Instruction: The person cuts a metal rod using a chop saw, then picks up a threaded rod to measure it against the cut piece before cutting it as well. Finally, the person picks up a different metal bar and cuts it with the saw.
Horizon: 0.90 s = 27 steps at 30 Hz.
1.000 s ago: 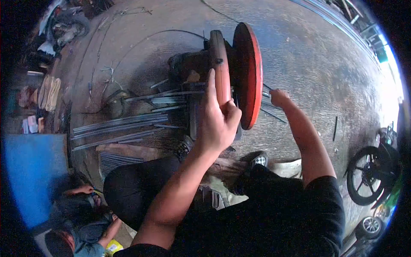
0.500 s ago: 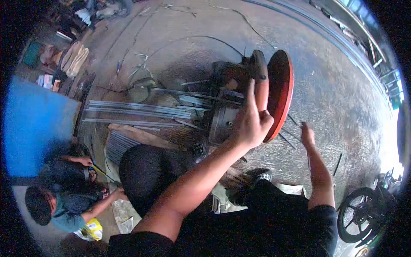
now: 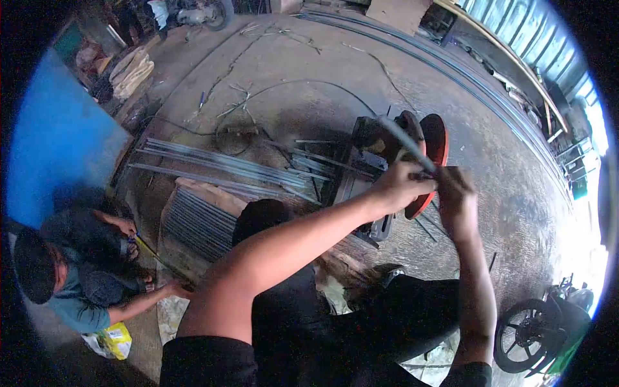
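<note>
Squatting on a workshop's concrete floor (image 3: 309, 64), a person holds a thin steel rod (image 3: 403, 142) in both hands at 3 o'clock of centre frame, just in front of a cut-off saw (image 3: 361, 158) with a red blade guard (image 3: 440, 143). The left hand (image 3: 400, 187) is wrapped tight around the rod's near end. The right hand (image 3: 455, 201) sits directly beside it at 4 o'clock, touching it. It appears closed on the same end, though its fingers are turned away from the camera. The rod slants up and away toward 11 o'clock, crossing over the saw's body. Gripping with both fists close together likely keeps so long and slender a piece from swaying.

A bundle of long rods (image 3: 219, 162) lies flat at 9 o'clock of the saw, its ends pointing at the machine. It looks placed there to be within the left arm's reach and in line with the blade. Nearer the knees, at 8 o'clock of the saw, sits a ribbed grey stack (image 3: 200, 222), possibly shorter lengths.

A co-worker (image 3: 71, 271) crouches at the frame's 8 o'clock by a blue panel (image 3: 58, 142), hands busy apart from the rod. A motorcycle wheel (image 3: 525, 335) shows at 4 o'clock, and long bars (image 3: 490, 84) run along the wall at 1 o'clock.
</note>
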Each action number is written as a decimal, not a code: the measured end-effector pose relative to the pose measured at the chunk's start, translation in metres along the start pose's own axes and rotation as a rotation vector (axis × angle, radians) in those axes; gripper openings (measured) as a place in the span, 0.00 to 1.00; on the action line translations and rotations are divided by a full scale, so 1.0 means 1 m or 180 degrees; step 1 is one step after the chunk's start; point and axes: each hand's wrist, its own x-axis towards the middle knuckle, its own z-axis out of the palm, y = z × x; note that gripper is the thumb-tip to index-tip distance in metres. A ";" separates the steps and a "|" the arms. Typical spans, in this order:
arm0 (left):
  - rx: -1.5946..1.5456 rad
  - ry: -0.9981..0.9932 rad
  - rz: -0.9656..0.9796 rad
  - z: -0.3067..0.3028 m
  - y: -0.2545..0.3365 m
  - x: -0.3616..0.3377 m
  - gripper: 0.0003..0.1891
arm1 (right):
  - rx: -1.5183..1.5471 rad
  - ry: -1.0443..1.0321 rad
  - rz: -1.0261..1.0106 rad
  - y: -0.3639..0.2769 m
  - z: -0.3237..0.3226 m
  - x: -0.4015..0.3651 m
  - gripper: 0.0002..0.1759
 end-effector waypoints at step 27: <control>-0.2442 0.2356 0.0048 -0.061 0.032 -0.028 0.33 | 0.6020 0.0838 0.2965 -0.056 0.065 0.004 0.30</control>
